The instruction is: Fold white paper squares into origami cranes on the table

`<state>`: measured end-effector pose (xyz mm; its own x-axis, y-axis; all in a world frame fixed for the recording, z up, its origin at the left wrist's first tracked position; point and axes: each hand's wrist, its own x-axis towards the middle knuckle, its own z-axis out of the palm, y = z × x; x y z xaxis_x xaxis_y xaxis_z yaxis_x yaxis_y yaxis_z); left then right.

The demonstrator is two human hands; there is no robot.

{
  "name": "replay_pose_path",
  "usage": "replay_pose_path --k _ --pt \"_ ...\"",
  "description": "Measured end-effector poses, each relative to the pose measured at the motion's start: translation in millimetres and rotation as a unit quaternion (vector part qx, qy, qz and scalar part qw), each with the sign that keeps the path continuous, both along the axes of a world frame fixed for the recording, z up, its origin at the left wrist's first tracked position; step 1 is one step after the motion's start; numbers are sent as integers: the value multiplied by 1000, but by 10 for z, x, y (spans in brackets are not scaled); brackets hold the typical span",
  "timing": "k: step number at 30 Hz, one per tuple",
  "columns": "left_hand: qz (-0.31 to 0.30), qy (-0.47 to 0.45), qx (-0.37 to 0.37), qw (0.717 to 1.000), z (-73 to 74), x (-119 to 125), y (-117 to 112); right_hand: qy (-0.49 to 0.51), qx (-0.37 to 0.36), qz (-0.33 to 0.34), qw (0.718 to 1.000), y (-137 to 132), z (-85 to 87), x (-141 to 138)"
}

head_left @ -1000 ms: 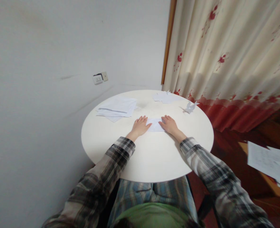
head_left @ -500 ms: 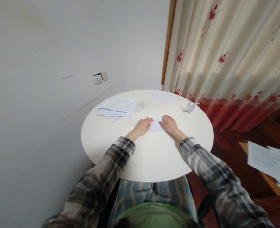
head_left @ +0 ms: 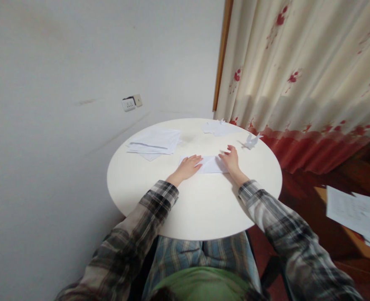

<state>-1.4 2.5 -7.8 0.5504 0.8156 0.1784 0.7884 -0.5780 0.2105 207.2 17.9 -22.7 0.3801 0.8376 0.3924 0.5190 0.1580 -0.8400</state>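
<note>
A folded white paper (head_left: 210, 164) lies flat near the middle of the round white table (head_left: 197, 209). My left hand (head_left: 188, 166) rests flat on the paper's left end with its fingers stretched out. My right hand (head_left: 231, 161) lies at the paper's right end, fingers extended and pressing on its edge. Neither hand grips anything.
A loose stack of white sheets (head_left: 155, 143) sits at the table's back left. More paper pieces (head_left: 215, 127) lie at the far edge and a small folded paper figure (head_left: 251, 142) stands at the back right. A curtain (head_left: 298, 75) hangs to the right; papers (head_left: 357, 213) lie lower right.
My right hand has slid to the right along the paper, so more of the sheet shows between my hands. The left hand has shifted slightly right and stays flat on it.
</note>
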Motion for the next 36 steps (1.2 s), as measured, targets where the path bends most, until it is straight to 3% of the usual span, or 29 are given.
replay_pose_path --k 5,10,21,28,36 --pt "17 11 -4 1000 34 9 -35 58 -31 -17 998 -3 19 5" --pt "60 16 -3 998 30 -2 -16 20 -48 45 998 -43 31 -34" --pt "40 32 11 999 36 -3 -8 -43 -41 76 995 -81 42 -72" --pt "46 20 16 999 10 -4 -4 -129 19 156 979 -164 124 -111" --pt "49 17 18 999 20 3 -14 -133 31 280 950 -197 98 -160"
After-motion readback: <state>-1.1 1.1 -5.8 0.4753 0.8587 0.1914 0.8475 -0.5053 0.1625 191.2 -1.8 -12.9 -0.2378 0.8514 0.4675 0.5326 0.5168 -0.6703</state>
